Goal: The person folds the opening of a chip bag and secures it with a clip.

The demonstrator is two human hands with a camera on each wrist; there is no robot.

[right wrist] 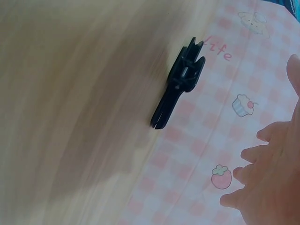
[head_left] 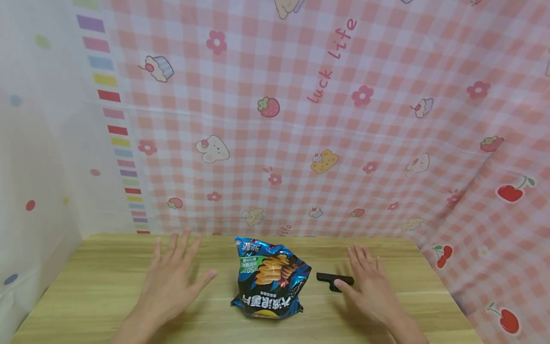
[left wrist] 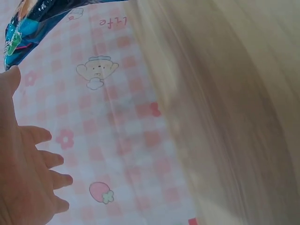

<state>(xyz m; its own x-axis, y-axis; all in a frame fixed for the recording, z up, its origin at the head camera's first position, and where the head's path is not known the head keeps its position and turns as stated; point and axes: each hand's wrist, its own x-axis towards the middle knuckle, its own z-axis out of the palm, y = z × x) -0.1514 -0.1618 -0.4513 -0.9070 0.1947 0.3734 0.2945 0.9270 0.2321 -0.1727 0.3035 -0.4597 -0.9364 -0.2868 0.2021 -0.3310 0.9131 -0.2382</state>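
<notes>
A blue and black potato chip bag (head_left: 272, 282), its top edge crumpled, stands between the two hands in the head view. Just right of it lies a black bag clip (head_left: 333, 278), seen whole in the right wrist view as a black clip (right wrist: 180, 82) on the wood. My left hand (head_left: 169, 277) is left of the bag with fingers spread and holds nothing. My right hand (head_left: 371, 284) is beside the clip, fingers extended, its thumb overlapping the clip in the head view. The right wrist view shows a gap between that hand (right wrist: 269, 164) and the clip.
Under everything is a wooden table (head_left: 99, 282). A pink checked cloth (head_left: 240, 119) hangs behind its back edge. More cloth closes in the right side (head_left: 494, 215), and a pale dotted sheet (head_left: 38, 143) hangs at the left.
</notes>
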